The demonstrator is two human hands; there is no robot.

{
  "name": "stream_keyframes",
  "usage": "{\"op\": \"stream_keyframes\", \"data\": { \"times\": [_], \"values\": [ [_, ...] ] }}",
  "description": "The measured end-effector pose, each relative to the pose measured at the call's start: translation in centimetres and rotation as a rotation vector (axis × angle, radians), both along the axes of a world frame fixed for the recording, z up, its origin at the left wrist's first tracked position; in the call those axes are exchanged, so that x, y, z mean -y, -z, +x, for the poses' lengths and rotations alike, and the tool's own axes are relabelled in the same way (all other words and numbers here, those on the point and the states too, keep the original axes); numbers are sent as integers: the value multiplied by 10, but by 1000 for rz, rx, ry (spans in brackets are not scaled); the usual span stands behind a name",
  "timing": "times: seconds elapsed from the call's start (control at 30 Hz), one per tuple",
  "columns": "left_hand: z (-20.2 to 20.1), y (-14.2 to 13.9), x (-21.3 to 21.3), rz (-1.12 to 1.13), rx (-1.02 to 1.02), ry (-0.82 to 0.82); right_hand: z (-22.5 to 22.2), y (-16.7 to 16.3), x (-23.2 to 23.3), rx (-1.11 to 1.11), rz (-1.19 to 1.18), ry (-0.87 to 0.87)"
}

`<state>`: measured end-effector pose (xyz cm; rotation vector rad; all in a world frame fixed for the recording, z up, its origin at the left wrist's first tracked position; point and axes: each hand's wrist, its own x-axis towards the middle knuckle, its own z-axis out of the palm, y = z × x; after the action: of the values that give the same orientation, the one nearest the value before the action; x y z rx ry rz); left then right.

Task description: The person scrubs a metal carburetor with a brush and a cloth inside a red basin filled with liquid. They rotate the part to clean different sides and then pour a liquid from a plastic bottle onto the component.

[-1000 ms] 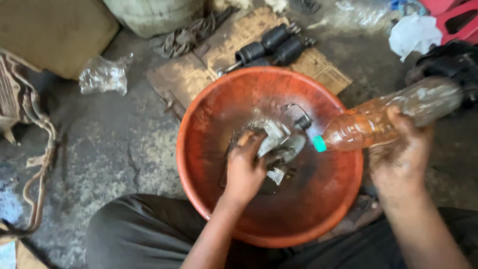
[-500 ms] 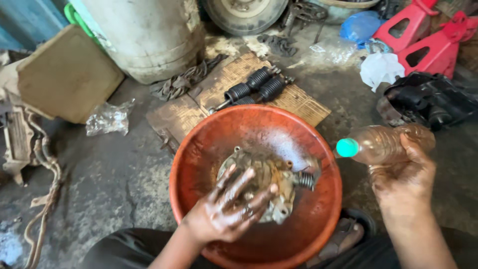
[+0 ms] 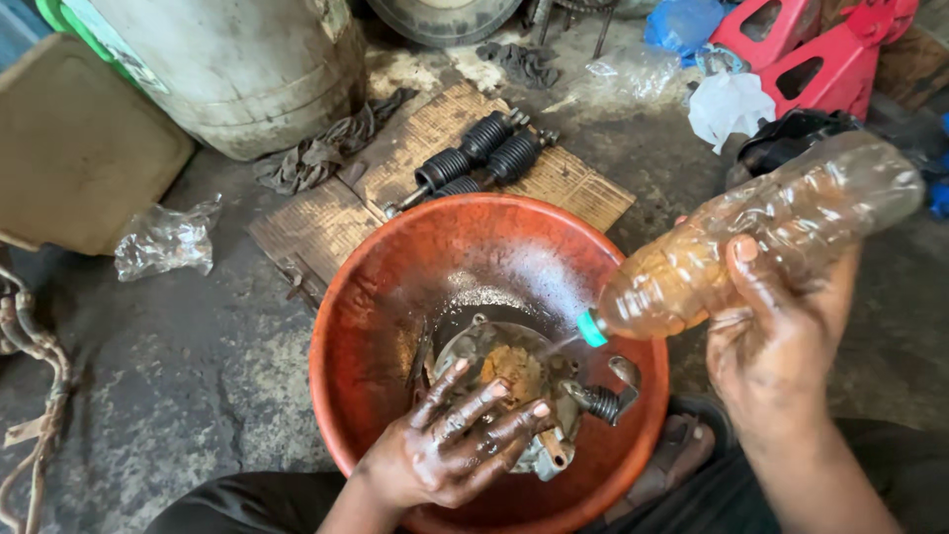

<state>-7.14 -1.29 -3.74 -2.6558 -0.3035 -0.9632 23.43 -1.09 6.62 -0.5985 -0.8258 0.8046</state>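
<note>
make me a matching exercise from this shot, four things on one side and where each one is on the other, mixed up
Things:
1. plastic bottle
2. metal part
3. black ribbed parts
4. clear plastic bag

Places:
A. on the cardboard sheet beyond the basin
B. on the bare floor, left of the basin
C. held tilted in the right hand, green cap toward the basin
D. inside the orange basin, under the left hand

Pairs: 1-C, 2-D, 3-A, 4-B
</note>
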Motion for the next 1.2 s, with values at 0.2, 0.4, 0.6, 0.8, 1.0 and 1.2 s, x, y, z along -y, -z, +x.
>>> {"op": "stream_keyframes", "data": {
  "times": [0.2, 0.4, 0.6, 0.8, 1.0, 1.2],
  "values": [
    [3, -1, 1, 10, -22, 21, -14, -6, 5, 95, 58, 136],
    [4, -3, 4, 8, -88, 3, -7, -10, 7, 93, 39, 124],
    [7, 0, 5, 67, -131, -3, -12, -13, 9, 100, 36, 76],
    [8, 4, 3, 145, -136, 38, -20, -16, 9, 106, 73, 108],
    [8, 1, 6, 104, -102, 34, -21, -12, 6, 105, 9, 96],
    [12, -1, 8, 149, -134, 21, -20, -7, 1, 132, 60, 65]
  ]
}}
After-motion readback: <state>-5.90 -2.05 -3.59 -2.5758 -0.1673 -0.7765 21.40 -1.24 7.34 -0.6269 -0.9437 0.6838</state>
